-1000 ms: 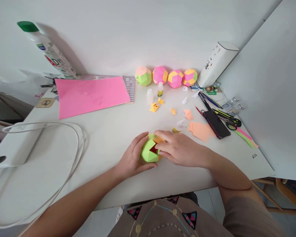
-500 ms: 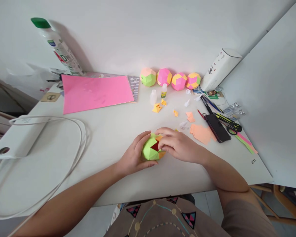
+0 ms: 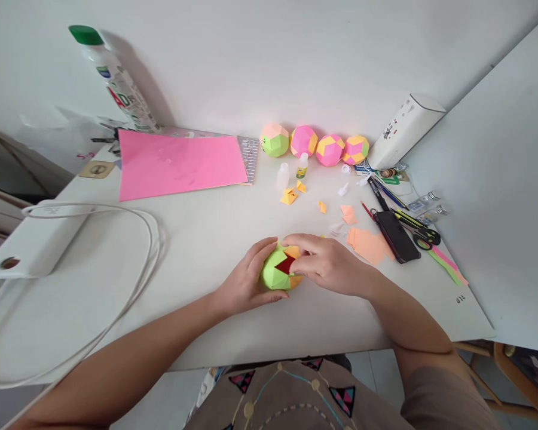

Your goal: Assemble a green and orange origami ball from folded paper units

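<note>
A green and orange folded-paper ball [image 3: 273,276] with a dark red gap in its side is between my hands, low over the white desk [image 3: 197,239]. My left hand [image 3: 244,279] wraps round its left side, thumb below and fingers above. At the gap's right edge, my right hand [image 3: 329,266] has its thumb and fingers curled onto the ball's paper, hiding that part. Several finished paper balls stand by the wall, among them a pink and yellow ball [image 3: 330,150]. Orange folded paper pieces [image 3: 289,196] lie beyond my hands.
A pink paper sheet [image 3: 179,167] lies at the back left, near a tall spray can [image 3: 123,89]. White cable [image 3: 150,239] loops across the left side. Small glue bottles [image 3: 302,166] stand mid-desk. A black phone [image 3: 397,236], scissors [image 3: 424,239] and peach paper [image 3: 367,243] are on the right.
The view has shifted slightly. My right thumb and fingers have moved a little at the gap's edge, while my left hand keeps its hold on the ball.
</note>
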The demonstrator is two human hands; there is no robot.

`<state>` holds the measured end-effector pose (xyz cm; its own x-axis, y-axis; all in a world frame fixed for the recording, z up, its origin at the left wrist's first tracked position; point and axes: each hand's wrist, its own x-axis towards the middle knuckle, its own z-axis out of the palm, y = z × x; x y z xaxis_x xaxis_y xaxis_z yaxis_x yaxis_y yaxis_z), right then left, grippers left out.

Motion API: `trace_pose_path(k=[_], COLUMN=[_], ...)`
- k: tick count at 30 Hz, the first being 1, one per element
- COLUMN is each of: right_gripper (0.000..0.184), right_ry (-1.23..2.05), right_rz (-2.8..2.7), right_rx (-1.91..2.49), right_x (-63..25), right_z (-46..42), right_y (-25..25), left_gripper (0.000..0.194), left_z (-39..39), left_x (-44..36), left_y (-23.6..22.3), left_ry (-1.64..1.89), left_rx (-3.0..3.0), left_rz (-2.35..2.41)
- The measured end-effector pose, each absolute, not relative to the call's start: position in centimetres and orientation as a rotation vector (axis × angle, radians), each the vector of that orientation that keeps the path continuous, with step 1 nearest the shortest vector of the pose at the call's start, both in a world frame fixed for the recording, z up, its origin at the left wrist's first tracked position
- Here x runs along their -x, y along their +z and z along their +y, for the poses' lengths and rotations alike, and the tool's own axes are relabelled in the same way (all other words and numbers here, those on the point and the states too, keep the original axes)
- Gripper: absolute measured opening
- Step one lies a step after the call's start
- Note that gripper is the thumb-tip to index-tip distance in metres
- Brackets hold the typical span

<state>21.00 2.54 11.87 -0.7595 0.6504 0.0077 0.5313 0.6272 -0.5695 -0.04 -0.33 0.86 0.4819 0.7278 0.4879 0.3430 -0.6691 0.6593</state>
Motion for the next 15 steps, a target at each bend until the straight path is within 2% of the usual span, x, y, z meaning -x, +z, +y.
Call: trace_pose_path(k=[7,10,15], right_gripper=[0.024,0.019,0.02], right_ry=[0.489,0.465,0.464], right_rz=[-2.752,-2.755,-2.732], right_rx=[0.793,0.793,0.763], right_x=[-21.16,-21.33,-21.63], right_z=[2.77,2.78,2.8], right_y=[11.5,11.62,11.55], left_gripper=[0.088,0.09,0.092], left_z=[-0.3,-0.32,-0.36], left_x=[0.03,-0.01,-0.02], left_y=[0.98,0.95,0.88], left_ry=[1.073,1.083,1.091], left_rx=[-2.233,-2.249,-2.279], left_rz=[0.891,0.875,0.876])
